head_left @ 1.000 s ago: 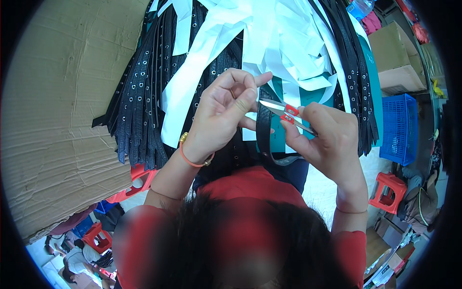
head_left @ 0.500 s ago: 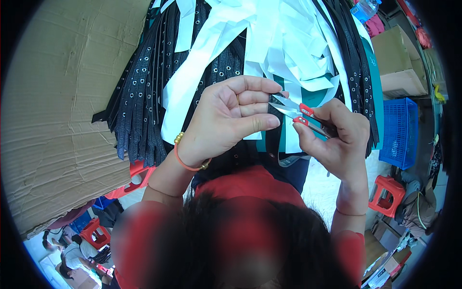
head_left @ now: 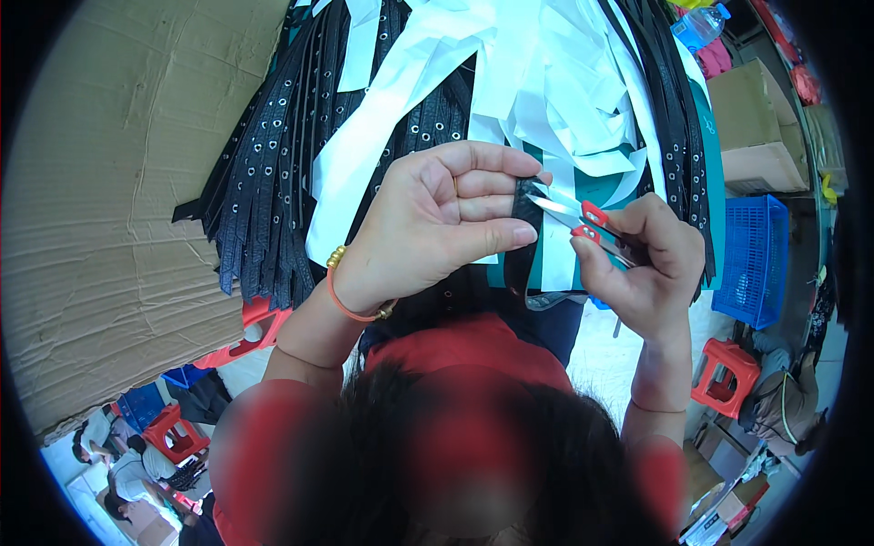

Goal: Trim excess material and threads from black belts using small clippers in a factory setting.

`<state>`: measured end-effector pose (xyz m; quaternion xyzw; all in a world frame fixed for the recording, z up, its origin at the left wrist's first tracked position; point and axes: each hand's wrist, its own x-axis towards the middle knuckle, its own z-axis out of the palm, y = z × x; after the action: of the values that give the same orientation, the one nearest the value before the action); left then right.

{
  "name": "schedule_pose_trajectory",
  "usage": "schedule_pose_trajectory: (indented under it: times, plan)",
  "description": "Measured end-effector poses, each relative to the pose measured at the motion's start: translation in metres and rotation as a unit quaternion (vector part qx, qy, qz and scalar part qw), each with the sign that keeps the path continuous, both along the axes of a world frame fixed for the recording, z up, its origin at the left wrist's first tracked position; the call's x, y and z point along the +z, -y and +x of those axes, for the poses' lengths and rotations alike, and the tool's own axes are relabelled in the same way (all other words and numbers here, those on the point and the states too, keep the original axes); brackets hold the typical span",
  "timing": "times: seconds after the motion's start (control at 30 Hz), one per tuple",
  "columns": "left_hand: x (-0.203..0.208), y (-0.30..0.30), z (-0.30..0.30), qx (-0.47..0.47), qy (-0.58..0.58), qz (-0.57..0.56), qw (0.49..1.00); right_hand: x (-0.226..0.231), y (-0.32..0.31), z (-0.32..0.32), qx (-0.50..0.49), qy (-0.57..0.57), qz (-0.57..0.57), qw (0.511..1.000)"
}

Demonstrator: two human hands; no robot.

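Note:
My left hand (head_left: 435, 211) is closed on the end of a black strap (head_left: 526, 202), its fingers curled and the thumb laid along the near side. From the fingertips the strap hangs down toward my lap. My right hand (head_left: 654, 259) grips a pair of thread snips (head_left: 594, 217) with red grips and silver blades. The blade tips lie at the strap's right edge, close to my left fingertips. Whether they touch any thread is too small to tell.
Many black eyelet straps (head_left: 264, 182) and white paper strips (head_left: 382, 118) cover the green surface (head_left: 550, 264) before me. A large cardboard sheet (head_left: 118, 209) stands at left. On the right are a blue crate (head_left: 751, 259), a red stool (head_left: 726, 378) and a cardboard box (head_left: 756, 127). People sit at lower left.
The snips' blades, spread apart before, are now closer together. Both my right hand and the strap end have shifted slightly right. My left hand keeps its grip.

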<state>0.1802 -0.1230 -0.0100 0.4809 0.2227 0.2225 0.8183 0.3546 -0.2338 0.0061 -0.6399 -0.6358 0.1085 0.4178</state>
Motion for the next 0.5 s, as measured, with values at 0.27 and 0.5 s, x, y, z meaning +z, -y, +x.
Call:
schedule_pose_trajectory:
  times: [0.27, 0.5]
  plan:
    - [-0.0015, 0.0001, -0.0039, -0.006, 0.014, -0.005, 1.0, 0.0072, -0.0059, -0.0038, 0.01, 0.065, -0.026, 0.998]
    - [0.0005, -0.0047, -0.0065, -0.002, 0.026, -0.011, 1.0, 0.0087, -0.0048, -0.0064, -0.008, -0.016, -0.017, 1.0]
